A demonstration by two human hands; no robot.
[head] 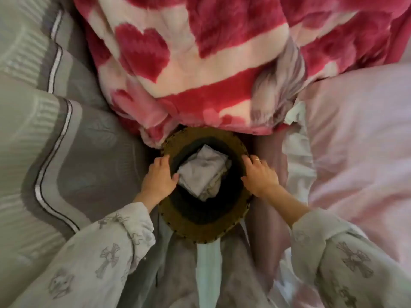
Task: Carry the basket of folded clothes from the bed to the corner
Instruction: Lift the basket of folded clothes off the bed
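- Two hands, left hand [158, 179] and right hand [259, 174], clasp opposite rims of woven basket [201, 230].
- Basket: on bed [93, 138], holding folded clothes [201, 172], abutting heart-print blanket [178, 70].
- Step: gripping; lift pending, kept level.

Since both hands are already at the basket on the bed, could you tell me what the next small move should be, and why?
Probably close both hands on the rim and lift straight up. The left hand and right hand rest on opposite sides of the basket, and the blanket crowds its far edge.
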